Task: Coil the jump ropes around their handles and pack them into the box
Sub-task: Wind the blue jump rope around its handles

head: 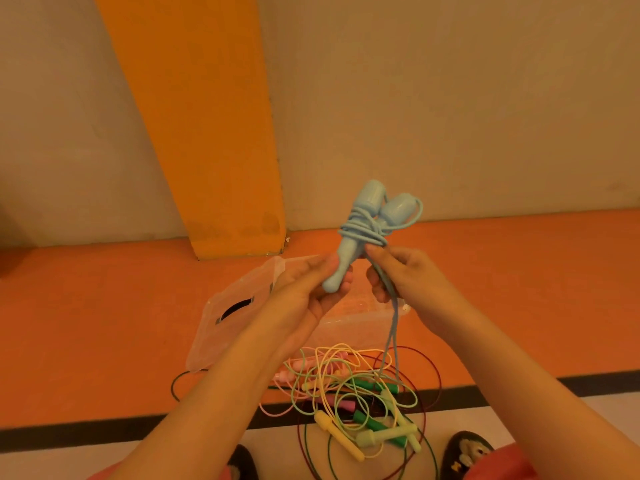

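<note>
Left hand (311,289), raised at centre frame, has fingers and thumb curled round the lower ends of the blue handles (372,213). The two handles are held together, with their rounded tops pointing up and slightly splayed. Several turns of blue rope (363,232) are wound round their middles, with one loose loop standing off to the right.

Right hand (405,275) is just beside the left. Its thumb and forefinger pinch the rope right under the coil, and the other fingers are curled in. From this hand the free length of rope (393,337) hangs as a doubled strand down into the pile (353,400).

Clear plastic box (353,323) sits on the orange floor (104,323) directly below the hands, partly hidden by them. Its lid (235,306), with a dark slot, lies against its left side.

Pile is nearer the person than the box. It holds tangled yellow, green, pink and dark red ropes with their handles, all uncoiled.

Dark shoes (467,452) show at the bottom edge. An orange pillar (207,116) stands against the wall beyond.
</note>
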`<state>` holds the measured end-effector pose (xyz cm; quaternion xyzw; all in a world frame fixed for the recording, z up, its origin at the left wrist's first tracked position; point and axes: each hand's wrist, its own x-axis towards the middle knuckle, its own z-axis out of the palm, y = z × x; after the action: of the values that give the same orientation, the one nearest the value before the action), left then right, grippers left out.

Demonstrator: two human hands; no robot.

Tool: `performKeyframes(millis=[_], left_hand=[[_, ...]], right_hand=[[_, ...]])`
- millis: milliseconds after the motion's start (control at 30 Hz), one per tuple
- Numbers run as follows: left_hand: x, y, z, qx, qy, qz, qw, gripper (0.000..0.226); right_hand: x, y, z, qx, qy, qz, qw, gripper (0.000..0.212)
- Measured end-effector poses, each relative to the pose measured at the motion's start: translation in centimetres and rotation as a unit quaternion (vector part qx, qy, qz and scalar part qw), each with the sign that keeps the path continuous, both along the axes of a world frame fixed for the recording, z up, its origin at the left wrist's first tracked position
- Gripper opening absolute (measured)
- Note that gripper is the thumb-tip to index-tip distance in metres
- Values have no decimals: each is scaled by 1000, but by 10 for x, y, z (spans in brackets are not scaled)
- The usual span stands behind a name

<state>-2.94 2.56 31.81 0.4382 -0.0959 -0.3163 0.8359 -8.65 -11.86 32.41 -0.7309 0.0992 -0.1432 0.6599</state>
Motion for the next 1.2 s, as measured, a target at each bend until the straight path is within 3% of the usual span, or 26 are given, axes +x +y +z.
performKeyframes(millis=[100,300,467,567,633,700,733,800,867,900,967,1200], left_hand=[[0,-3,-4,18,-6,48,999,28],[8,-2,-19,120,-123,168,971,32],[9,-2,-26,244,-355,183,883,40],[2,-4,-27,286,-467,210,810,39],[-1,-5,-28,302,-516,224,770,38],[-2,-7,-25,306,-534,221,756,37],[-2,-7,-24,299,-527,211,767,37],[-2,-7,-19,247,-443,164,846,35],[-1,-5,-12,160,-269,78,947,26],[-1,-5,-10,123,-175,30,976,30],[2,-3,-10,85,-77,-42,993,49],[12,4,-7,64,-105,-128,984,35]], right_hand=[[-1,0,-4,10,44,13,999,23],[-1,4,-2,1,109,20,994,30],[0,3,-4,-3,50,-51,997,39],[-1,3,-8,34,51,-65,996,32],[-1,3,-10,37,41,-69,996,37],[-1,1,-12,18,19,-68,997,46],[0,0,-13,10,8,-69,998,46],[-1,-2,-12,6,-12,-66,998,35],[-1,-4,-11,19,-32,-52,998,32],[-1,-4,-10,27,-43,-40,998,29],[-3,-2,-7,30,-64,-15,997,16],[-4,1,-5,11,-94,46,994,12]])
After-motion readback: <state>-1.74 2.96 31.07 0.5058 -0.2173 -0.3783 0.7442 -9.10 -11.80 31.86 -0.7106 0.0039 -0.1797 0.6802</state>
